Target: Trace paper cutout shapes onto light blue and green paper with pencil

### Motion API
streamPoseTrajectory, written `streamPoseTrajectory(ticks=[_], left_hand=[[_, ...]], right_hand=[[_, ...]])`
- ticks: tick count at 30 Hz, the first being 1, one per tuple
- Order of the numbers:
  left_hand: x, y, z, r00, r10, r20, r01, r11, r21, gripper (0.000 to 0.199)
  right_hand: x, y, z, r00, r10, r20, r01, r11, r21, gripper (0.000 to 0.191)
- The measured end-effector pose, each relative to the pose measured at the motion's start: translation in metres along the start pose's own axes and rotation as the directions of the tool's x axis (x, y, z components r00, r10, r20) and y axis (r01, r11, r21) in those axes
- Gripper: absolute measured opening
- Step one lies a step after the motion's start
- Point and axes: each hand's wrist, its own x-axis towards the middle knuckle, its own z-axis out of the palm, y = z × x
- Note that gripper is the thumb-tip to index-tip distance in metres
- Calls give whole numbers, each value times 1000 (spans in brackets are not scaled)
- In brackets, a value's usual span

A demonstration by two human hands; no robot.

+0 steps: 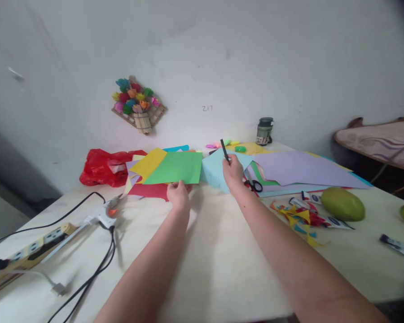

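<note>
My left hand [178, 195] pinches the near edge of a sheet of green paper [180, 167], thumb on top and fingers underneath. Beside and beneath the green sheet lie yellow paper [150, 163] and red paper [150, 190]. A slim black pen [225, 150] points upward from the closed fingers of my right hand [233, 172]; its exact kind is hard to make out. That hand is over a light blue sheet [215, 172]. Just right of its wrist, scissors [254, 185] with black handles rest by the stacked papers, their blades partly hidden.
Purple paper [306, 168] spreads at the right. Paper scraps [298, 220], glue tubes [400, 248] and a green mango [343, 204] lie nearer. At left are a red plastic bag [103, 168], a glue gun [106, 215], cables and a power strip [30, 253]. A tumbler [264, 132] stands by the wall.
</note>
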Motion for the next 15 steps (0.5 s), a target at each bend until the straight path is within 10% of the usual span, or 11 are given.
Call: streamPoseTrajectory(ticks=[8, 15], left_hand=[[3, -2, 4, 941, -299, 157, 318, 941, -116, 10], [14, 0, 5, 899, -376, 225, 415, 895, -161, 7]], right_hand=[[8, 28, -19, 986, 36, 162, 36, 906, -421, 27], [16, 36, -9, 999, 40, 15, -40, 999, -5, 33]])
